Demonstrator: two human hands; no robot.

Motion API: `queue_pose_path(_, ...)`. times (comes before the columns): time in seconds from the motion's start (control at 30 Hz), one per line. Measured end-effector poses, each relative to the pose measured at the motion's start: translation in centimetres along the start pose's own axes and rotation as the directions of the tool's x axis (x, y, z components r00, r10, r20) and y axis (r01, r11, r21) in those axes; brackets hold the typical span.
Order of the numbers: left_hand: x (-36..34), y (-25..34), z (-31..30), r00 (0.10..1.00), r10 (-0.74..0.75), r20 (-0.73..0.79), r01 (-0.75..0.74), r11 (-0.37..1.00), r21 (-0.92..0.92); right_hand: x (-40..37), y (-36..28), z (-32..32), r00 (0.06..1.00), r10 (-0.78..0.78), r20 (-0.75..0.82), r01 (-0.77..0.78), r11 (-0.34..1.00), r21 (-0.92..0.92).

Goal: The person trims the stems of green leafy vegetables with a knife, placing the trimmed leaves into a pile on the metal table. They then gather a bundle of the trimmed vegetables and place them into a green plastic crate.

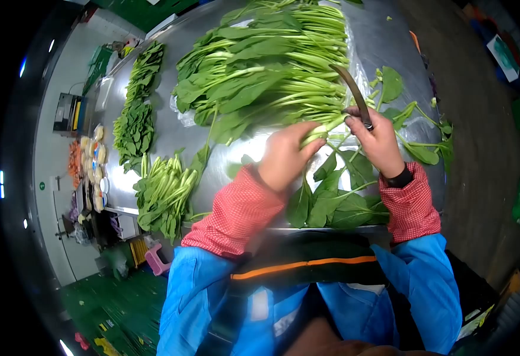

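Observation:
My left hand is closed around a pale green stalk of leafy greens, its cut end pointing toward my right hand. My right hand grips a curved knife with a dark blade that points up and to the left. The right thumb and fingertips are at the end of the stalk, close to the knife's handle. Beyond both hands lies a large pile of leafy greens, stems toward the right. Loose trimmed leaves lie beneath and between my forearms.
The greens rest on a metal table. A smaller bunch lies at the near left, and a row of greens runs along the left edge. More loose leaves lie at right. A pink stool stands on the floor at left.

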State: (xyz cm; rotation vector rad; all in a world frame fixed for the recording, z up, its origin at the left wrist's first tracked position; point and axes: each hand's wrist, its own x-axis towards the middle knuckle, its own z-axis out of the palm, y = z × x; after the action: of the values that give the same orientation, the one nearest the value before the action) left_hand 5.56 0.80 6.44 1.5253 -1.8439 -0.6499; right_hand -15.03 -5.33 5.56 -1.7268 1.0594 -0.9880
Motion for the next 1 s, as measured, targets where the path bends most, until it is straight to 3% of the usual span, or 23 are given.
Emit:
queue_pose_path(0.03, -0.1, -1.0, 0.9, 0.991, -0.123, 0.048, 0.129, 0.977, -0.168, -0.6, 0.4, -0.1, 0.994, -0.066, -0.087, 0.054, 0.99, -0.131)
queue_pose_path(0.1, -0.4, -1.1, 1.7, 0.94, -0.293, 0.175, 0.341, 0.827, -0.448, -2.4, 0.3, 0.2, 0.96, -0.275, -0.048, 0.234, 0.886, -0.4)
queue_pose_path(0.13, -0.5, -0.3, 1.6, 0.911, -0.336, 0.241, 0.413, 0.72, -0.558, -3.0, 0.6, 0.3, 0.955, -0.296, 0.014, 0.268, 0.844, -0.465)
queue_pose_path(0.2, -0.8, 0.3, 1.8, 0.869, -0.348, 0.351, 0.491, 0.528, -0.693, -4.0, 2.9, 0.7, 0.979, -0.2, 0.038, 0.192, 0.845, -0.5)
queue_pose_path(0.3, -1.1, 0.3, 1.9, 0.839, -0.403, 0.365, 0.526, 0.432, -0.733, -4.6, 6.4, -0.1, 1.0, -0.011, 0.017, 0.017, 0.915, -0.402)
queue_pose_path(0.33, -1.1, 0.4, 1.8, 0.838, -0.401, 0.371, 0.532, 0.441, -0.723, -4.7, 6.8, -0.2, 0.999, 0.041, 0.003, -0.038, 0.935, -0.351)
queue_pose_path(0.4, -1.3, 0.8, 1.8, 0.831, -0.399, 0.387, 0.546, 0.455, -0.704, -4.8, 5.7, 0.6, 0.991, 0.129, 0.038, -0.131, 0.99, 0.052)
queue_pose_path(0.43, -1.5, 0.6, 2.2, 0.849, -0.37, 0.377, 0.521, 0.464, -0.717, -4.5, 4.1, 0.9, 0.984, 0.164, 0.061, -0.175, 0.952, 0.251)
queue_pose_path(0.47, -1.8, 0.0, 3.0, 0.867, -0.34, 0.365, 0.493, 0.473, -0.73, -4.3, 2.3, 1.3, 0.974, 0.175, 0.142, -0.212, 0.926, 0.312)
queue_pose_path(0.5, -2.0, -0.2, 3.3, 0.883, -0.309, 0.353, 0.465, 0.482, -0.743, -4.0, 1.4, 1.2, 0.949, 0.162, 0.271, -0.234, 0.938, 0.257)
queue_pose_path(0.57, -2.4, -0.7, 2.7, 0.868, -0.329, 0.372, 0.496, 0.538, -0.681, -3.7, 2.2, 2.1, 0.961, 0.156, 0.23, -0.227, 0.919, 0.323)
queue_pose_path(0.63, -2.5, -0.4, 0.9, 0.849, -0.347, 0.399, 0.529, 0.567, -0.631, -3.6, 2.2, 1.5, 0.927, 0.237, 0.291, -0.335, 0.871, 0.358)
queue_pose_path(0.67, -2.8, -0.5, 0.6, 0.84, -0.36, 0.405, 0.541, 0.512, -0.667, -3.7, 2.0, 1.2, 0.936, 0.208, 0.285, -0.299, 0.896, 0.328)
queue_pose_path(0.77, -3.8, -0.7, 0.4, 0.801, -0.468, 0.373, 0.598, 0.593, -0.539, -3.7, 1.3, 0.7, 0.838, 0.247, 0.487, -0.404, 0.881, 0.248)
queue_pose_path(0.8, -4.2, -1.0, 0.4, 0.87, -0.42, 0.261, 0.494, 0.736, -0.463, -3.7, 1.3, 0.7, 0.801, 0.282, 0.528, -0.469, 0.844, 0.26)
queue_pose_path(0.9, -5.2, -5.7, 0.6, 0.944, -0.327, -0.046, 0.317, 0.937, -0.148, -3.8, 2.5, 1.4, 0.797, 0.298, 0.525, -0.558, 0.695, 0.453)
queue_pose_path(0.93, -5.4, -6.6, 0.6, 0.935, -0.355, -0.003, 0.339, 0.895, -0.289, -3.5, 3.0, 1.9, 0.834, 0.239, 0.498, -0.481, 0.756, 0.443)
queue_pose_path(1.0, -5.7, -6.0, 0.6, 0.896, -0.435, 0.091, 0.431, 0.8, -0.418, -3.0, 3.4, 2.9, 0.823, 0.298, 0.484, -0.454, 0.857, 0.243)
